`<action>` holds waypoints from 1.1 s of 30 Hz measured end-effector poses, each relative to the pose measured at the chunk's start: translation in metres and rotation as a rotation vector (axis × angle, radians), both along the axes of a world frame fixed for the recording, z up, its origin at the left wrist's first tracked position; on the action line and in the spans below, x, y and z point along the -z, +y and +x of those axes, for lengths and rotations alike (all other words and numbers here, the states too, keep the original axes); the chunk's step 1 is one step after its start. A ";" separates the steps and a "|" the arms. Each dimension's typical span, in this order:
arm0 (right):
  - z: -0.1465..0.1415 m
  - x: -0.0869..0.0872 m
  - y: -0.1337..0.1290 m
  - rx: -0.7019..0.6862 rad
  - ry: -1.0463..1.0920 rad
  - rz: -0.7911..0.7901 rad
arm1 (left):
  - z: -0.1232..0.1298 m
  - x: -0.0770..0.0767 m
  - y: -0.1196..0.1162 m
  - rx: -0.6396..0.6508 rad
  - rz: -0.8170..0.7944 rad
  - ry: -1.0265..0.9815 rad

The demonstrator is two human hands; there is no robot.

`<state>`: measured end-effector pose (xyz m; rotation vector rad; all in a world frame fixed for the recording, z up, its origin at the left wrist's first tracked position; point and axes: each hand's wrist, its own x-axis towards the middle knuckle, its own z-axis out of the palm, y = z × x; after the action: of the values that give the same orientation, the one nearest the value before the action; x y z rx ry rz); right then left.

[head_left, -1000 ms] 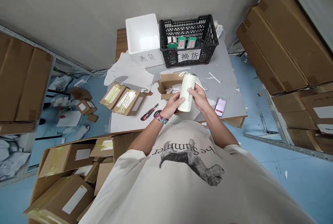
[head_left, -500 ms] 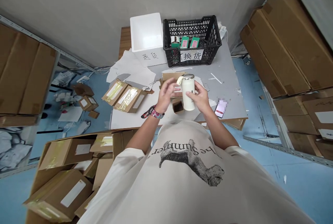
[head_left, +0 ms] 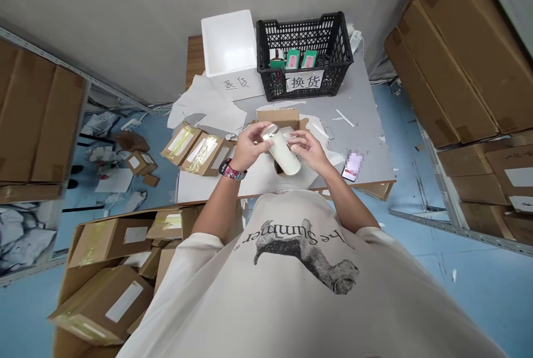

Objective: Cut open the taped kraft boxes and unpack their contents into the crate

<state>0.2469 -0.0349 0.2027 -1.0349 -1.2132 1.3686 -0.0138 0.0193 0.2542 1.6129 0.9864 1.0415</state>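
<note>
A large open carton [head_left: 189, 220] full of parcels [head_left: 125, 302] stands by the table [head_left: 366, 119]. Next, two taped boxes [head_left: 181, 142] lie side by side, with a white bin [head_left: 241, 83] behind. The left hand [head_left: 249, 147] grips the pale bottle [head_left: 285, 154] near its silver lid, fingers closed round it. The bottle tilts, lid end up and leftward, above an opened cardboard box [head_left: 278, 118]. The right hand [head_left: 308, 150] is beside it, fingers loosely bent; whether they touch it I cannot tell. A phone [head_left: 353, 165] lies farther right.
</note>
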 end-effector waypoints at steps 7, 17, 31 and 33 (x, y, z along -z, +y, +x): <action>-0.002 0.054 -0.019 0.194 -0.521 0.103 | -0.028 0.019 -0.014 -0.329 0.076 0.083; -0.022 0.109 -0.050 0.033 -0.716 0.097 | -0.030 0.022 -0.056 -0.322 0.058 0.180; -0.021 0.121 -0.057 0.030 -0.573 0.168 | -0.012 0.039 -0.065 -0.273 0.179 0.345; -0.020 0.122 -0.058 0.015 -0.542 0.151 | -0.010 0.041 -0.066 -0.245 0.217 0.392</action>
<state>0.2267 -0.0930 0.0811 -1.3496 -1.6687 0.9900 -0.0234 -0.0469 0.2133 1.9584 1.3990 1.0425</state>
